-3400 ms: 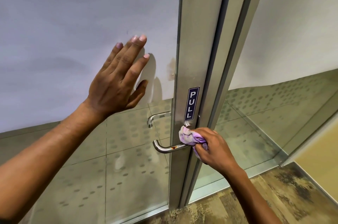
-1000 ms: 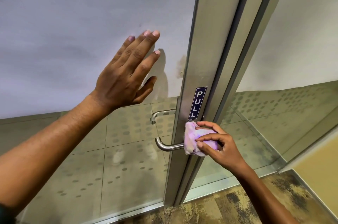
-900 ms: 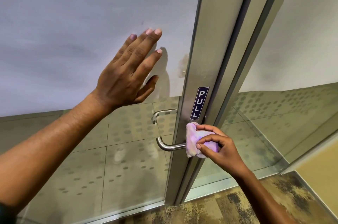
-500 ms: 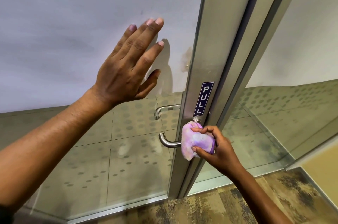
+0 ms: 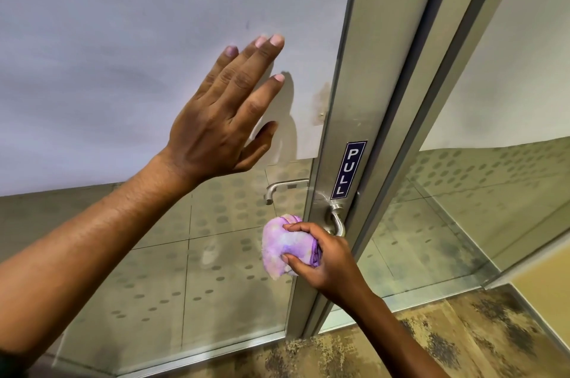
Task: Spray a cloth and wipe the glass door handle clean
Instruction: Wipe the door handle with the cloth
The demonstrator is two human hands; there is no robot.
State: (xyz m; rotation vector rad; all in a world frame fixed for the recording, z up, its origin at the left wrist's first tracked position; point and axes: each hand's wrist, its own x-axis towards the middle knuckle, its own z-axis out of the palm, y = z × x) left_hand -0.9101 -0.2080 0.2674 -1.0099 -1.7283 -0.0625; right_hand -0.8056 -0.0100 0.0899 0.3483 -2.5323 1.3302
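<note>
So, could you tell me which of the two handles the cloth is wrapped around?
The near handle below the PULL sign; the far one behind the glass is bare.

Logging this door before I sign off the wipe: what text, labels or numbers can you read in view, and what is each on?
"PULL": white capitals reading top to bottom on a dark blue sticker, stuck on the metal door stile just above the handle.

Nothing else is legible: no print shows on the cloth, the frosted glass panel or the floor.
</note>
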